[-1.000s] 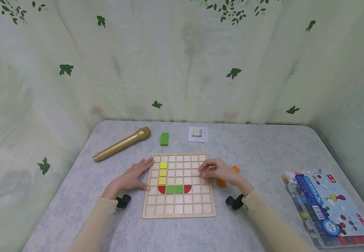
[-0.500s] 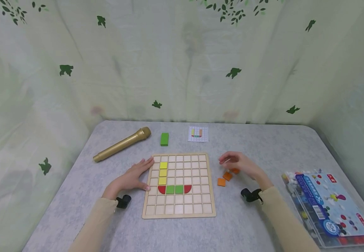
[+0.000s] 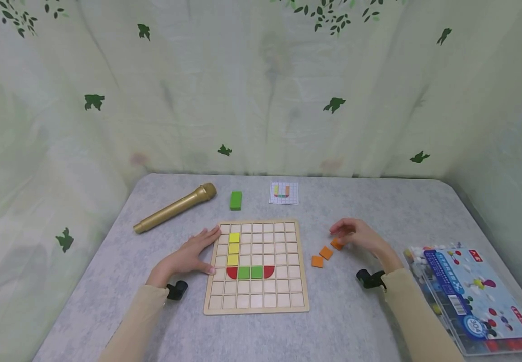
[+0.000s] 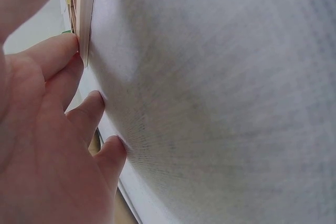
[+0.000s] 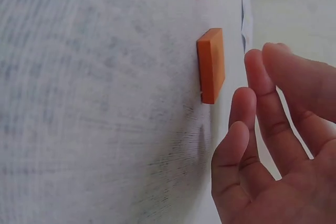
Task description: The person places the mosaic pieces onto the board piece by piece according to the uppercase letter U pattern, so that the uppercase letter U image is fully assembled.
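Note:
My left hand (image 3: 188,255) lies spread along the left edge of a wooden grid board (image 3: 256,310), its fingertips and thumb at the frame. In the left wrist view, fingers (image 4: 58,56) touch the board's side. Set into the board are several yellow squares (image 3: 233,248) in a column, two green squares (image 3: 250,272) and a red quarter-round piece (image 3: 269,271) at each end of the row. My right hand (image 3: 359,235) hovers with loosely bent fingers over the farthest orange square (image 3: 336,244). Nothing shows between its fingers. Two more orange squares (image 3: 321,257) lie beside the board.
Behind the board lie a gold microphone (image 3: 175,207), a green block (image 3: 235,200) and a pattern card (image 3: 284,193). A clear box (image 3: 473,301) with a printed sheet and colourful balls stands at the right. A pale curtain (image 3: 261,90) hangs behind the table.
My right hand has moved right from the board's right edge to the orange squares, uncovering the middle one. The left hand has stayed put, and the board pieces look the same.

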A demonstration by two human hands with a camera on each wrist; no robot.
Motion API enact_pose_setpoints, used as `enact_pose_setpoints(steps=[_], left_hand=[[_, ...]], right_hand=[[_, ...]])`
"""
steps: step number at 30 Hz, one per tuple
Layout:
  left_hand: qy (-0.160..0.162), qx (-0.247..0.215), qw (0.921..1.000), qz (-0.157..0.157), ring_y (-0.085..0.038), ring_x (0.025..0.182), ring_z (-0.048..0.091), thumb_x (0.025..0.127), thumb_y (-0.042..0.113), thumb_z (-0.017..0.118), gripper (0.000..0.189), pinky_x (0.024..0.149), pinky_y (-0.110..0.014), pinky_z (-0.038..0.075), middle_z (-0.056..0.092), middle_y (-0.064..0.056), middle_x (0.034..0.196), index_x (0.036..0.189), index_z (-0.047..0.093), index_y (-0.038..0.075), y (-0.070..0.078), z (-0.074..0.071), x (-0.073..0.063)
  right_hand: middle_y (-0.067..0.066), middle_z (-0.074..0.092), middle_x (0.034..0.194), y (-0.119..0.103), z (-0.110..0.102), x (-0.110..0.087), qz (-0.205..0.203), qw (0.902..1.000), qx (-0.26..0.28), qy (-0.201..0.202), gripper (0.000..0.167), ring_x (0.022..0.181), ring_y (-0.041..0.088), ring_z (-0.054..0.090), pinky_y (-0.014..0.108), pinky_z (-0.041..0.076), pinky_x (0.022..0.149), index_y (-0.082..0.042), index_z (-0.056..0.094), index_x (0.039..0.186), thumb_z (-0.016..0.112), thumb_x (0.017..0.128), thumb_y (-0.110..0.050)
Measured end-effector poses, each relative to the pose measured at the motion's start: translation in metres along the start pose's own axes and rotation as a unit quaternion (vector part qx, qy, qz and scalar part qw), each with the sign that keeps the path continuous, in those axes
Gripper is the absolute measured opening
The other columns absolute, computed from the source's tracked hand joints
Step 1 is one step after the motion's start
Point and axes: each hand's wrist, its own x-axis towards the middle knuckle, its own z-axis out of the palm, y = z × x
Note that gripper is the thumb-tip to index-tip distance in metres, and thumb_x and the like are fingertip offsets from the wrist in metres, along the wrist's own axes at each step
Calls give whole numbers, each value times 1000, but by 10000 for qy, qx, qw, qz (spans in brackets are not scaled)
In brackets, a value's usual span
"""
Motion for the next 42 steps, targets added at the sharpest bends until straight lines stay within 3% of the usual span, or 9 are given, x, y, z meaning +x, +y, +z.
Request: enact_pose_setpoints(steps=[5, 19, 23, 28, 32, 42], left_hand=[[-3, 6, 10000, 0, -42, 142, 2, 75, 38, 79, 104, 110, -61, 1, 10, -15, 158, 152, 19, 2, -1, 0, 0], [29, -2, 10000, 37, -43, 142, 2, 75, 37, 79, 104, 110, -62, 2, 10, -16, 158, 152, 19, 1, -1, 1, -2], [34, -8, 10000, 24, -44, 141, 2, 75, 36, 79, 103, 110, -62, 2, 11, -17, 158, 151, 19, 1, 0, 0, -2], [34, -15, 10000, 6, -44, 141, 2, 75, 36, 79, 103, 110, -62, 2, 10, -17, 158, 151, 19, 0, 1, 0, -3], [23, -4, 10000, 4, -43, 142, 2, 75, 37, 79, 104, 110, -62, 1, 10, -16, 158, 152, 19, 1, 1, 0, -3], [20, -33, 10000, 89, -44, 141, 2, 75, 39, 79, 104, 110, -62, 1, 10, -17, 158, 152, 18, 1, -1, 1, -1]], right_hand=[[15, 65, 102, 2, 3, 2, 290, 9993, -223, 103, 28, 87, 25, 54, 33, 47, 73, 4, 65, 104, 63, 78, 13], [12, 61, 86, -6, 9, -2, 39, 9983, -568, 107, 24, 75, 21, 49, 30, 44, 64, 7, 64, 92, 62, 71, 19], [12, 61, 86, -7, 8, -3, 156, 9981, -575, 178, 24, 75, 22, 50, 32, 45, 65, 6, 64, 91, 59, 71, 19], [12, 63, 90, -6, 7, -2, 390, 9983, -389, 197, 24, 77, 22, 52, 32, 46, 67, 5, 65, 92, 53, 75, 16], [11, 63, 90, -6, 7, -2, 453, 9987, -167, 172, 18, 78, 21, 53, 32, 46, 68, 5, 66, 96, 55, 82, 10], [11, 62, 91, -21, 21, 4, 203, 9990, 339, -201, 16, 80, 23, 53, 33, 49, 71, 5, 65, 102, 59, 88, -1]])
